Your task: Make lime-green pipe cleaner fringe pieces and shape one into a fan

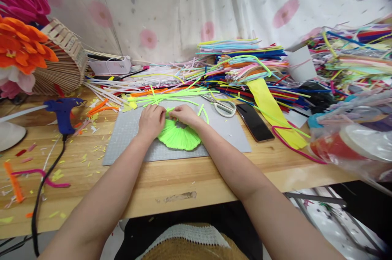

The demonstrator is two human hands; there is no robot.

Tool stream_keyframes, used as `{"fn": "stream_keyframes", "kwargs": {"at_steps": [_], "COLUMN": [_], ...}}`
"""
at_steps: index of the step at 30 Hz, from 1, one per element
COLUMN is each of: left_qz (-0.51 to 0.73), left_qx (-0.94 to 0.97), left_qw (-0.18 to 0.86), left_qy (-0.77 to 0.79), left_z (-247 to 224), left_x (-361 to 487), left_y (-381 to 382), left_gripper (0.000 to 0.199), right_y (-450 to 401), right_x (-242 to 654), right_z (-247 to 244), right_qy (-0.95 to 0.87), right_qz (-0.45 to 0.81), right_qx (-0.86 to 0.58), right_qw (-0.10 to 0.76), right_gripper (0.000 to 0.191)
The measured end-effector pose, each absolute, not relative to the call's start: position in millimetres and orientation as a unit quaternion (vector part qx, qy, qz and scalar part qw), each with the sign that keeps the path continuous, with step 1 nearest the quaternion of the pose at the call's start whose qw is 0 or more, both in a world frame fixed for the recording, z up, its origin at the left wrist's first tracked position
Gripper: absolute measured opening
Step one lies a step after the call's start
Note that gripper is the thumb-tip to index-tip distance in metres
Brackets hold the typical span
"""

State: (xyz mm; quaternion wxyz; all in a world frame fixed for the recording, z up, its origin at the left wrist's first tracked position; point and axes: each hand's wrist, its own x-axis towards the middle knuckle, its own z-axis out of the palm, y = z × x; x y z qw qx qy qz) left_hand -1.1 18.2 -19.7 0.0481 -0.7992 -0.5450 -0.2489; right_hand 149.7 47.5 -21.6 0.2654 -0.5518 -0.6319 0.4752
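A neon green fan-shaped piece made of pipe cleaners (179,136) lies on the grey cutting mat (128,145). At its upper left edge my left hand (152,120) is closed, fingers pinched on the green pipe cleaner. My right hand (185,115) pinches the same green strands at the top of the piece, close beside the left. The fingertips partly cover where they grip. Loose green pipe cleaners (174,96) lie just beyond both hands, and a bent green one stands by my right wrist.
White-handled scissors (224,108) and a black phone (255,122) lie right of the hands. A blue glue gun (63,114) stands left, its cord hanging over the table edge. Bundles of coloured pipe cleaners (245,66) fill the back. A basket (65,58) with fuzzy flowers leans at far left.
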Motion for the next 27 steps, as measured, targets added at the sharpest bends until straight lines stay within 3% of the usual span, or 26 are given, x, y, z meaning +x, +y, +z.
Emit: {"fn": "stream_keyframes", "kwargs": {"at_steps": [6,12,16,20,27], "left_qz": [-0.269,-0.315,-0.295,-0.252,-0.21], "left_qx": [-0.809,-0.801,-0.813,-0.811,-0.845], "left_qw": [-0.001,-0.061,-0.053,-0.039,0.007], "left_qy": [-0.522,-0.506,-0.499,-0.527,-0.492], "left_z": [-19.7,-20.5,-19.3,-18.9,-10.1], "left_x": [-2.3,-3.2,-3.1,-4.6,-6.6], "left_y": [17.0,17.0,17.3,18.6,12.8], "left_gripper": [0.015,0.017,0.019,0.02,0.022], "right_y": [47.6,45.2,45.7,49.9,53.9], "right_x": [154.6,156.7,153.0,149.9,149.0], "right_z": [-28.2,-21.9,-22.1,-29.1,-35.4], "right_qy": [-0.573,-0.594,-0.572,-0.485,-0.433], "right_qz": [0.549,0.558,0.554,0.493,0.504], "right_qx": [-0.498,-0.474,-0.473,-0.547,-0.536], "right_qw": [0.351,0.334,0.378,0.473,0.521], "right_gripper": [0.027,0.03,0.015,0.015,0.014]}}
